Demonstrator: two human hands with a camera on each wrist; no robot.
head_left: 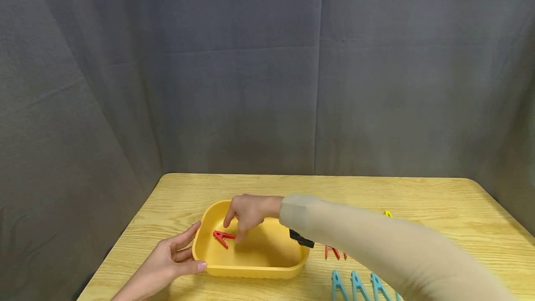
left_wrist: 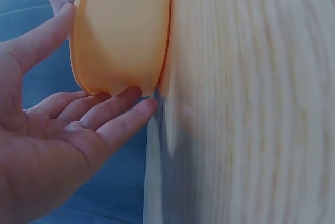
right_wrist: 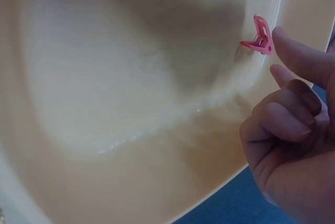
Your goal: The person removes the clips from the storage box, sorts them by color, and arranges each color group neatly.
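Note:
A yellow plastic tub (head_left: 246, 271) stands on the table. My left hand (head_left: 169, 259) rests against its left end, straight fingers (left_wrist: 112, 109) touching the outer wall and the thumb at the near rim. Inside the tub, toward its left end, lies a red clothespin (head_left: 223, 238). Over the tub is my right hand (head_left: 250, 212), its thumb and index finger spread apart with nothing between them. In the right wrist view the other fingers (right_wrist: 282, 114) are curled, and the clothespin (right_wrist: 260, 38) sits just beyond the fingertips.
Right of the tub, several blue clothespins (head_left: 357, 287) lie in a row at the table's near side. Red clothespins (head_left: 332, 251) and a yellow one (head_left: 388, 214) are partly hidden by the right sleeve (head_left: 368, 236). Grey curtains (head_left: 251, 82) hang behind the wooden table (head_left: 439, 199).

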